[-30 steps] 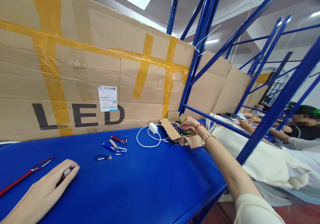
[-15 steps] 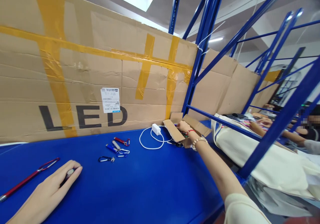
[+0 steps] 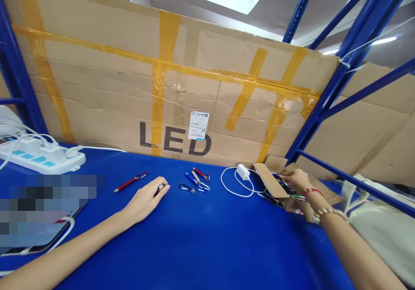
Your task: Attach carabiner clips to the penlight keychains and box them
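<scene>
Black or very dark, the small cylinder with a pale end sits between thumb and fingers of the left grip, closed on it just left of the frame's centre, low over the counter. Right of centre, the right grip reaches into an open cardboard box; whether its fingers have pinched anything, I cannot tell.

Compared with half a second ago, the view has swung left, and more blue and green pieces show around the right fingers. The left grip has kept its cylinder, so the work at the box looks unfinished.

Just left of the left grip lies a red pen-like piece with a clip; to its right, at mid-frame, red, grey and blue clip-on pieces lie close together, a black clip just beside them. Farther out, a white adapter with a looped cable lies near the box, and a power strip has come in at the left edge.
</scene>
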The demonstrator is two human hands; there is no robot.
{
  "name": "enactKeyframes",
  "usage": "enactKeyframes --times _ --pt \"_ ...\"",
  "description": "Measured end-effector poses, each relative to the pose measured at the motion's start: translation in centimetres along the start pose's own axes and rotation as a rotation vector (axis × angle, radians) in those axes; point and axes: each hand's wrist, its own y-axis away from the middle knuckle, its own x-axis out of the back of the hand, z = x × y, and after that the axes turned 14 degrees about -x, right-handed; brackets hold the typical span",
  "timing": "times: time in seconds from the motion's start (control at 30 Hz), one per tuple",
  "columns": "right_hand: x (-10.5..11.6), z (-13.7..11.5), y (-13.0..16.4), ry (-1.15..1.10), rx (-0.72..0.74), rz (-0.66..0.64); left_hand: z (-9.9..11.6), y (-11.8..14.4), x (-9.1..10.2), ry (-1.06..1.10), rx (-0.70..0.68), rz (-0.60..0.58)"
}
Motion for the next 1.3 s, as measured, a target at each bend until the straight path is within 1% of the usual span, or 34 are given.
enactKeyframes --times 0.07,0.13,0.2,0.23,0.27,0.3,0.33,0.4,0.43,0.53,0.57,0.63,0.7,0.8,0.93,1.03,1.13,1.2,1.3 --pt "0.9 -1.2 0.5 0.013 -0.015 0.057 0.1 0.1 0.0 0.022 -0.018 0.000" --pt "1.3 -3.1 1.7 -0.010 0.014 0.087 0.1 0.2 0.1 0.033 -0.034 0.001" --pt "0.9 -5.6 3.7 -0.083 0.075 0.077 0.2 0.3 0.2 0.036 -0.055 0.003" --pt "0.3 -6.9 5.1 -0.218 0.115 0.025 0.2 0.3 0.2 0.039 -0.066 0.003" --pt "-0.5 -8.3 6.7 -0.368 0.134 -0.067 0.2 0.4 0.3 0.044 -0.079 0.005" --pt "-1.5 -9.7 8.4 -0.507 0.160 -0.200 0.2 0.4 0.3 0.050 -0.088 0.010" --pt "-2.6 -11.0 10.2 -0.607 0.195 -0.342 0.2 0.5 0.3 0.055 -0.092 0.016" --pt "-4.9 -13.3 13.8 -0.723 0.212 -0.553 0.3 0.5 0.3 0.055 -0.092 0.027" --pt "-6.1 -14.2 15.6 -0.746 0.203 -0.647 0.3 0.6 0.2 0.048 -0.093 0.031" --pt "-9.1 -16.4 19.8 -0.708 0.150 -0.913 0.4 0.8 0.0 0.009 -0.136 0.035" --pt "-9.9 -16.8 20.9 -0.685 0.132 -0.977 0.4 0.9 -0.1 0.004 -0.161 0.035" --pt "-11.2 -17.3 22.7 -0.643 0.101 -1.052 0.4 1.2 -0.2 -0.026 -0.191 0.037" --pt "-12.0 -17.5 23.9 -0.619 0.068 -1.075 0.3 1.3 -0.3 -0.051 -0.175 0.053" --pt "-12.5 -17.3 24.9 -0.618 0.011 -1.072 0.1 1.5 -0.3 -0.059 -0.168 0.061" --pt "-13.0 -16.3 25.1 -0.677 -0.019 -1.012 0.2 1.7 -0.1 -0.042 -0.182 0.068" --pt "-13.2 -15.6 25.0 -0.735 -0.079 -0.976 0.2 1.7 0.0 -0.014 -0.203 0.064" --pt "-13.1 -15.5 25.2 -0.720 -0.136 -0.939 0.3 1.7 -0.1 -0.020 -0.241 0.055" --pt "-12.8 -15.7 25.5 -0.685 -0.153 -0.926 0.5 1.7 -0.3 -0.059 -0.277 0.027" --pt "-12.3 -16.0 26.2 -0.639 -0.127 -0.931 1.0 1.7 -0.6 -0.127 -0.336 -0.023"
